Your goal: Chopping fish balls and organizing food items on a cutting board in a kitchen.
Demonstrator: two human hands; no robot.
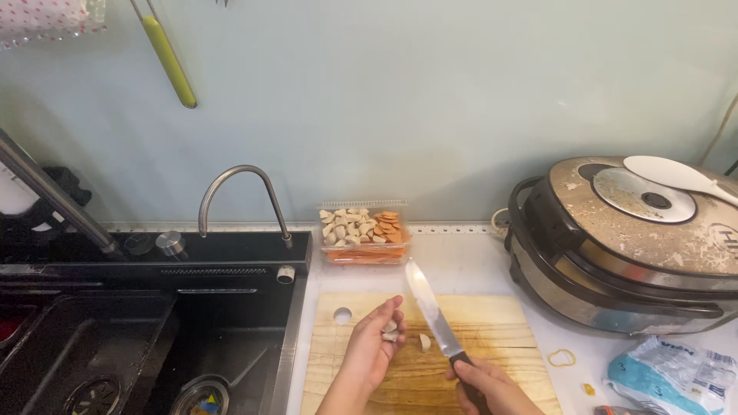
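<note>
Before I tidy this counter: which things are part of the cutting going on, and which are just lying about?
In use:
left hand holding pale pieces
right hand gripping the knife
cut piece
wooden cutting board
clear container of pale and orange pieces

Lying about:
rice cooker with white paddle
yellow rubber band
plastic bag
sink
</note>
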